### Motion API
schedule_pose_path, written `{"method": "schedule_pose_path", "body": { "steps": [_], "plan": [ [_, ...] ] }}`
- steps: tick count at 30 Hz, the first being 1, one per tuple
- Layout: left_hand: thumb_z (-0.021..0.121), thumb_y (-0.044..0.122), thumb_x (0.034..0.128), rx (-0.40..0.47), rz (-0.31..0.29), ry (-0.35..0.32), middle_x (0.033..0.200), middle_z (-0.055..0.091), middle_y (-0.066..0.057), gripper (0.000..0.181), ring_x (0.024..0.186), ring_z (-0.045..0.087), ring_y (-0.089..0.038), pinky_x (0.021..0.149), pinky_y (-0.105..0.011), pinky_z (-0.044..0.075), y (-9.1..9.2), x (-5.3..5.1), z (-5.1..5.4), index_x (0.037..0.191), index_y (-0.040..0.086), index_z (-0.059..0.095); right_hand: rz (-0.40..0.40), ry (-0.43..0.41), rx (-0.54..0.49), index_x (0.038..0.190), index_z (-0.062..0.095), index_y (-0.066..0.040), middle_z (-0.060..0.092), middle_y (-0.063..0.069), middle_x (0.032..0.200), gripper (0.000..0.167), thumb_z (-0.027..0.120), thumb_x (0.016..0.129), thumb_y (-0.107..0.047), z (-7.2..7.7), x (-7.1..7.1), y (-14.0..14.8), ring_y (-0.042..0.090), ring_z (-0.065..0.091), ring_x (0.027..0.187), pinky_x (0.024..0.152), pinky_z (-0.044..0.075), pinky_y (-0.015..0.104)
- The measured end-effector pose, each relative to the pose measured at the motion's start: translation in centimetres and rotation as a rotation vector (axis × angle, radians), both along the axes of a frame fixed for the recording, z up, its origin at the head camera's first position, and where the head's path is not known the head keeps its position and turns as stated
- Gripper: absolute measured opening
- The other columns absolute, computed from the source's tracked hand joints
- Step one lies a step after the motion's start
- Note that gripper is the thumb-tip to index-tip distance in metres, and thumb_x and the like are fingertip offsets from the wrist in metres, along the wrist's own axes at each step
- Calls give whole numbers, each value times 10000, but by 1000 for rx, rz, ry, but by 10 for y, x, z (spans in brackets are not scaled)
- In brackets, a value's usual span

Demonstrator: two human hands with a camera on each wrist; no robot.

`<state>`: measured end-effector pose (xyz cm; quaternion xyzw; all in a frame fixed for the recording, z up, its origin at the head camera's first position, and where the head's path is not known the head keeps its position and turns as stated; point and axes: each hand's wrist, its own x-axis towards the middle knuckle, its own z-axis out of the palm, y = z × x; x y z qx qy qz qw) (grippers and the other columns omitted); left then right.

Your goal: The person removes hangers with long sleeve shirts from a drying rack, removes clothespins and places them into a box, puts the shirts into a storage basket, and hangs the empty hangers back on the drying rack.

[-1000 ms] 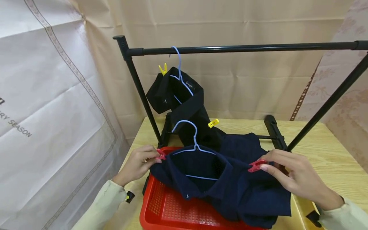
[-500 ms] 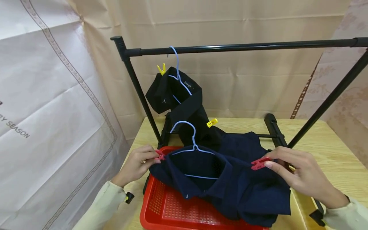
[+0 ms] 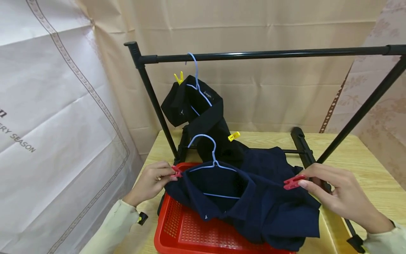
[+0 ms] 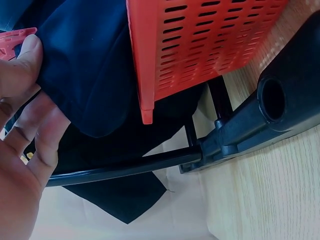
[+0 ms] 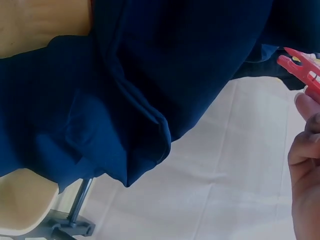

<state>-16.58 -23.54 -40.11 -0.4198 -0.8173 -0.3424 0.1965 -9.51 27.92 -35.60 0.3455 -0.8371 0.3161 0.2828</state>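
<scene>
A navy collared shirt [image 3: 276, 215] lies over the red perforated basket [image 3: 166, 218], with a light-blue hanger [image 3: 214, 151] inside its collar. My left hand [image 3: 155, 181] pinches a red clothespin [image 3: 176, 171] at the shirt's left shoulder; the left wrist view shows the thumb [image 4: 31, 50] against that pin and the cloth beside the fingers. At the shirt's other side, my right hand [image 3: 336, 192] pinches a second red clothespin [image 3: 293, 182]. In the right wrist view this pin [image 5: 302, 67] stands close to the cloth; whether it touches cannot be told.
A black rack [image 3: 260, 55] spans the table behind the basket. From its bar hangs a black shirt [image 3: 207, 118] on a blue hanger, with yellow clothespins [image 3: 234, 136] on it. A yellow container [image 3: 337, 231] stands at the right, partly under the navy shirt.
My right hand has moved right with its red clothespin, away from the shirt's shoulder. My left hand has stayed in place on its pin.
</scene>
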Motion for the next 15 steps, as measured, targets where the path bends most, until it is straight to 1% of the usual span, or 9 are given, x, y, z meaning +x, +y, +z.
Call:
{"method": "schedule_pose_path", "body": {
  "steps": [6, 9, 12, 15],
  "plan": [
    [830, -10, 831, 7, -6, -1, 925, 691, 37, 157, 775, 594, -84, 688, -157, 463, 0, -1, 0, 921, 116, 805, -1, -1, 11, 1022, 752, -238, 545, -208, 755, 389, 849, 761, 35, -1, 1, 4, -61, 426, 636, 511, 329, 159],
    [829, -9, 832, 9, -7, 0, 930, 693, 38, 155, 783, 601, -86, 692, -156, 465, 0, 0, 0, 921, 116, 806, -4, -10, 7, 1009, 750, -241, 511, -203, 733, 426, 861, 725, 57, 0, 1, 4, -54, 411, 608, 500, 315, 160],
    [826, -3, 839, 9, -11, -1, 934, 695, 36, 147, 796, 609, -92, 700, -159, 468, 0, 0, 1, 922, 116, 806, -12, -13, 4, 985, 739, -250, 480, -198, 714, 480, 879, 662, 78, 1, 0, 5, -52, 397, 582, 488, 299, 156],
    [822, -6, 843, 10, -13, -4, 935, 696, 36, 150, 796, 607, -92, 697, -159, 467, -1, 0, 1, 927, 118, 807, -21, -8, 4, 966, 728, -253, 463, -198, 703, 503, 891, 624, 79, -1, -1, 6, -56, 389, 575, 480, 285, 152]
  ]
}}
